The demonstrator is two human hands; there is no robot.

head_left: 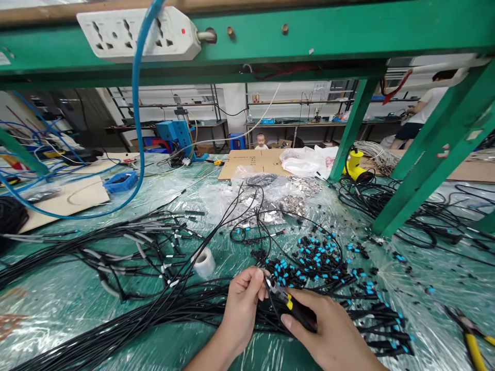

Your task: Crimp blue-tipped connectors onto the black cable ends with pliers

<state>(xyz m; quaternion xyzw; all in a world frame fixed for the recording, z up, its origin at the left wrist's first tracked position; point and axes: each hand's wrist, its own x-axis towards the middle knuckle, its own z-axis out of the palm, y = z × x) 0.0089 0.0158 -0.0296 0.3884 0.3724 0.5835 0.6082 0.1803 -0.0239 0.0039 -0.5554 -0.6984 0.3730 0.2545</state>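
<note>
My left hand [242,306] is closed in a pinch on a thin black cable end near the bench's front edge. My right hand [332,332] grips small pliers [288,304] with black and yellow handles, their jaws meeting the cable at my left fingertips. Beneath both hands lies a thick bundle of black cables [154,314] running left. Just beyond the hands sits a pile of black connectors with blue caps [309,260].
A roll of white tape [204,262] stands left of the hands. Yellow-handled pliers [469,335] lie at the right edge. A green frame leg [425,154] slants down on the right. A white power strip [139,33] with a blue cable hangs overhead. A person stands far right.
</note>
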